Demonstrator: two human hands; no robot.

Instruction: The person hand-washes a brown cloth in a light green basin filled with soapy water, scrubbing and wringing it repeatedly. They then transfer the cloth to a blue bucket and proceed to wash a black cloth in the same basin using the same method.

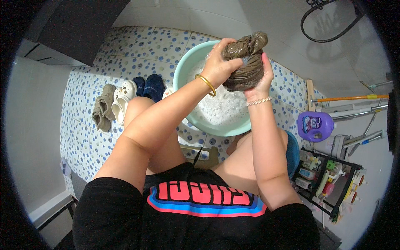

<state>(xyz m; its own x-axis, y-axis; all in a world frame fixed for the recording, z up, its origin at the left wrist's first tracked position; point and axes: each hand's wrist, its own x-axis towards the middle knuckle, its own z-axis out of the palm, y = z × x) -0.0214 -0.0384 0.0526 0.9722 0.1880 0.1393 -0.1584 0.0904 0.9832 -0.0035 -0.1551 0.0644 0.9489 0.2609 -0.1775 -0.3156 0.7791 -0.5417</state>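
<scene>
A wet, brown-olive cloth, bunched and twisted into a knot at its top, is held up over the right part of a mint-green basin. My left hand grips it from the left, thumb pressed across its front. With the palm under its lower right side, my right hand clasps it too; some of those fingers are hidden behind the cloth. White suds cover the water in the basin. A gold bangle circles my left wrist, a beaded bracelet my right.
Left of the basin, brown shoes, white clogs and dark blue slippers stand on the dotted tile floor. To the right are a purple detergent jug, mop handles and a black rack of bottles. A black hose hangs above.
</scene>
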